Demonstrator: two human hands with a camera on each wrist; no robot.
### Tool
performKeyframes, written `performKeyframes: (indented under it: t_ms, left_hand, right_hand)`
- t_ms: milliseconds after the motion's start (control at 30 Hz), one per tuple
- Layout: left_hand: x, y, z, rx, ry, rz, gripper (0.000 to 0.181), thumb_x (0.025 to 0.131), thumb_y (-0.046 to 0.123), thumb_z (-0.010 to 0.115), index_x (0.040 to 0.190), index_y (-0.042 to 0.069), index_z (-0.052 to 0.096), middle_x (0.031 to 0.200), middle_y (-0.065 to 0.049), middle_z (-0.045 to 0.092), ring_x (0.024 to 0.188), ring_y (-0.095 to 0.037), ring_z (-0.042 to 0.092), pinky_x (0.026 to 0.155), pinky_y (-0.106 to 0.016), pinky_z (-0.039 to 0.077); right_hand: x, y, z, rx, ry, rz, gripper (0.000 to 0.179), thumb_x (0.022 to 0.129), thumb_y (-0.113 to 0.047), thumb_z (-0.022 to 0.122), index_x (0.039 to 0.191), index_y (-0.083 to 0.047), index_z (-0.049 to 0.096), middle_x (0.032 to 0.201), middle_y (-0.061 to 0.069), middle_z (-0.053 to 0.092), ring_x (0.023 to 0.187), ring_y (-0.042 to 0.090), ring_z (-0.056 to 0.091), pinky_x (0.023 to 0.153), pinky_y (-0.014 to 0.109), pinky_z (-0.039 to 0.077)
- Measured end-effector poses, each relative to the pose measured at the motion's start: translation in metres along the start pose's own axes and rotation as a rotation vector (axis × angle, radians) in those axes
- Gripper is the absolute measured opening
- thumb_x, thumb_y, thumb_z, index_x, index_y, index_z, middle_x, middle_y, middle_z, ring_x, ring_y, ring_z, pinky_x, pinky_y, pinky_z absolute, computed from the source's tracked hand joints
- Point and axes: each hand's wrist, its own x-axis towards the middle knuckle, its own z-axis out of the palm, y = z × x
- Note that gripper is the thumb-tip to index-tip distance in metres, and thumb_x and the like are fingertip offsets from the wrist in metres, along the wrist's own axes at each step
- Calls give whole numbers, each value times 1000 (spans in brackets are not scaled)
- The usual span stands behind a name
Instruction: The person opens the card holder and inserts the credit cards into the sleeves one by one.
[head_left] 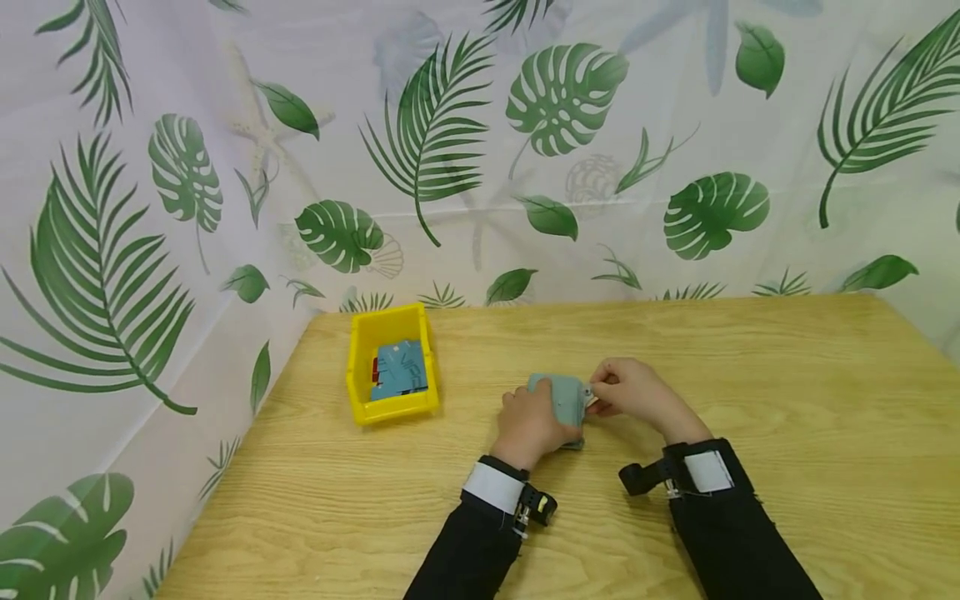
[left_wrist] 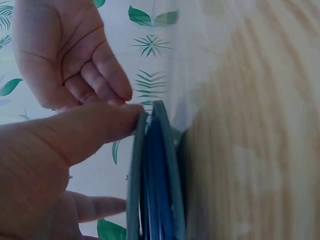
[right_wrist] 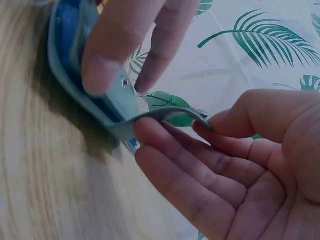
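Observation:
A pale blue-green card wallet (head_left: 567, 402) is held just above or against the wooden table, in front of me. My left hand (head_left: 527, 422) grips it from the left, thumb on the near side. In the left wrist view the wallet (left_wrist: 175, 195) stands edge-on, with blue layers between its two covers. My right hand (head_left: 636, 393) is at the wallet's right end. In the right wrist view, its thumb and forefinger pinch the tip of the closing strap (right_wrist: 172, 112), which stands away from the wallet body. A metal snap (right_wrist: 125, 81) shows on the cover.
A yellow plastic bin (head_left: 395, 408) stands at the back left of the wooden table (head_left: 315, 500). Several blue cards (head_left: 401, 367) lie inside it, with a bit of red beside them. A leaf-patterned cloth (head_left: 465, 167) hangs behind and to the left.

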Motion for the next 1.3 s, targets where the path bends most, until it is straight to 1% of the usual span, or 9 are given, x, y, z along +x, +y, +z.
performKeyframes:
  t_ms: [133, 367, 467, 567, 700, 800, 1000, 1133, 1300]
  left_hand:
    - [-2, -5, -6, -69, -7, -9, 75, 77, 42, 78, 133, 0, 52, 112, -20, 56, 97, -32, 53, 77, -38, 47]
    - [4, -34, -44, -640, -165, -90, 64, 89, 25, 64, 144, 4, 39, 125, -20, 56, 87, -25, 62, 72, -37, 54]
    - [8, -50, -52, -725, -168, -143, 58, 91, 14, 59, 144, 3, 39, 116, -20, 60, 79, -26, 66, 67, -35, 56]
    - [10, -60, -51, -558, -83, -161, 60, 87, 4, 61, 143, 1, 40, 107, -21, 63, 75, -28, 63, 65, -34, 53]
    - [11, -59, -36, -165, 64, -147, 57, 80, 4, 71, 133, 3, 52, 107, -20, 61, 88, -34, 56, 75, -41, 46]
    - [10, -48, -25, 5, 117, -57, 38, 80, 6, 72, 117, 5, 63, 105, -17, 61, 97, -35, 56, 83, -44, 46]
    - [8, -25, -16, -78, -62, 212, 37, 85, 16, 75, 120, 9, 65, 113, -9, 63, 102, -24, 59, 85, -33, 49]
    - [8, -19, -13, -72, -133, 209, 64, 80, 34, 81, 134, 11, 56, 128, -10, 57, 112, -24, 56, 92, -33, 48]
    - [10, -21, -8, -53, -68, 201, 77, 75, 31, 86, 140, 8, 51, 130, -13, 56, 111, -24, 57, 93, -33, 48]
  right_hand:
    - [-3, 2, -3, 22, 12, -2, 17, 100, -4, 47, 102, 9, 57, 94, 18, 64, 85, 33, 70, 75, 40, 57]
    - [-6, 7, -21, -24, 74, 78, 20, 100, -7, 48, 105, 11, 57, 101, 22, 62, 87, 31, 69, 75, 38, 57]
    - [-9, 11, -29, -114, 85, 129, 21, 99, -7, 48, 103, 10, 58, 101, 23, 62, 85, 30, 69, 73, 38, 57]
    - [-12, 15, -33, -215, 92, 184, 20, 97, -8, 49, 101, 8, 60, 98, 21, 63, 80, 27, 66, 69, 37, 55]
    - [-13, 21, -34, -299, 87, 225, 22, 96, -10, 52, 106, 8, 59, 98, 21, 61, 80, 26, 60, 67, 35, 50]
    - [-11, 23, -31, -328, 72, 209, 26, 94, -8, 53, 113, 9, 57, 108, 26, 59, 86, 29, 57, 69, 36, 48]
    - [-7, 21, -19, -326, 20, 138, 31, 86, -4, 56, 115, 7, 61, 103, 22, 60, 72, 23, 55, 61, 32, 45]
    - [-4, 14, -11, -351, 10, 111, 26, 86, -3, 57, 110, 3, 64, 94, 15, 63, 66, 19, 53, 60, 32, 44]
    - [-2, 9, -11, -404, 25, 82, 22, 90, -4, 55, 108, 1, 66, 112, 23, 63, 83, 26, 57, 72, 39, 46]
